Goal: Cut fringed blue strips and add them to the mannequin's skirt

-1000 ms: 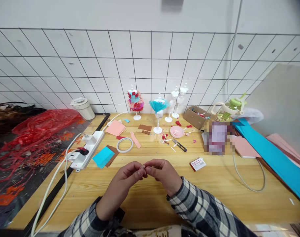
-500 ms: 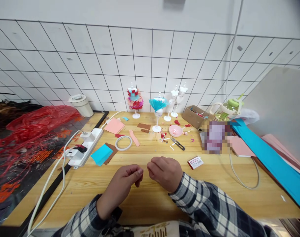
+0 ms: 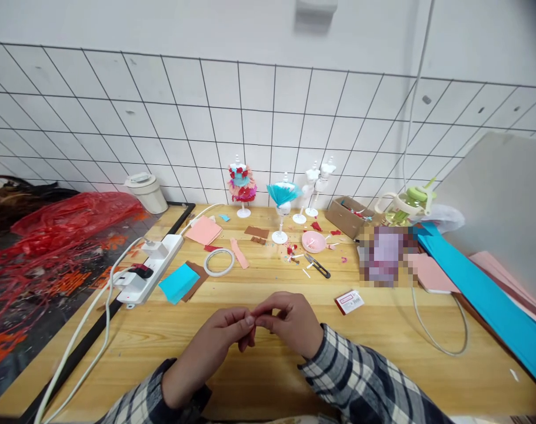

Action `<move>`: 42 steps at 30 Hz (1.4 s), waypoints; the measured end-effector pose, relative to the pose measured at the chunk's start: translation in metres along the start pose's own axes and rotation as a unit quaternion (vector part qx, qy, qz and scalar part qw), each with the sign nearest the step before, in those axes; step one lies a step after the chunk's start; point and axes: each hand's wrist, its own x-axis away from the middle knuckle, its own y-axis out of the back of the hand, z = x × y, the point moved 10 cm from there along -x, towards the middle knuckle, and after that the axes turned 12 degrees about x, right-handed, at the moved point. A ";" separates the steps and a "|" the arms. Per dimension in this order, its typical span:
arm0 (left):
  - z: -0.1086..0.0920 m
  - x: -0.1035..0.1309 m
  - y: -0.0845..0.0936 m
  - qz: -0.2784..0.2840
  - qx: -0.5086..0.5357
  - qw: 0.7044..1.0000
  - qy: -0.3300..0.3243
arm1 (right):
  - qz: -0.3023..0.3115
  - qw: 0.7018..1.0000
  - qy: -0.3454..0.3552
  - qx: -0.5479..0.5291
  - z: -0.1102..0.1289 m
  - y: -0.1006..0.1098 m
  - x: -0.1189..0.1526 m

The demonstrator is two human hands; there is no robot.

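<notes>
Left hand (image 3: 211,338): thumb and forefinger pressed together, on the person's side of the tape roll (image 3: 219,274).
Right hand (image 3: 292,323): thumb and forefinger tips drawn together, meeting the left's, nearer the person than the roll and right of it.
Work in hand: at those fingertips, too small for me to make out.
Scissors (image 3: 319,266): well right of the roll.
Blue paper (image 3: 178,282): left of the roll.

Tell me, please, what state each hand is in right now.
Left hand: closed in a pinch; whether it holds anything cannot be told.
Right hand: curled toward the left; whether its grip is closed or holding anything cannot be told.
</notes>
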 end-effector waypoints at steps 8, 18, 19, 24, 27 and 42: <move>0.008 0.005 -0.005 0.004 0.051 0.999 0.006 | -0.050 0.969 0.118 0.211 0.017 0.007 0.011; 0.057 -0.009 -0.002 -0.027 0.137 0.986 0.096 | -0.094 0.933 0.185 0.293 0.016 0.016 0.036; 0.057 -0.012 0.000 -0.035 0.085 0.993 0.080 | -0.099 0.937 0.161 0.293 0.008 0.024 0.036; 0.017 -0.032 -0.033 0.019 -0.304 0.933 -0.193 | -0.170 0.954 -0.032 0.243 -0.057 0.089 0.039; 0.017 -0.051 -0.076 0.153 -0.446 0.837 -0.277 | -0.170 0.964 -0.135 0.150 -0.098 0.107 0.041; -0.052 -0.087 0.002 -0.214 -0.581 0.710 -0.335 | -0.090 0.957 -0.121 0.247 -0.135 0.088 0.000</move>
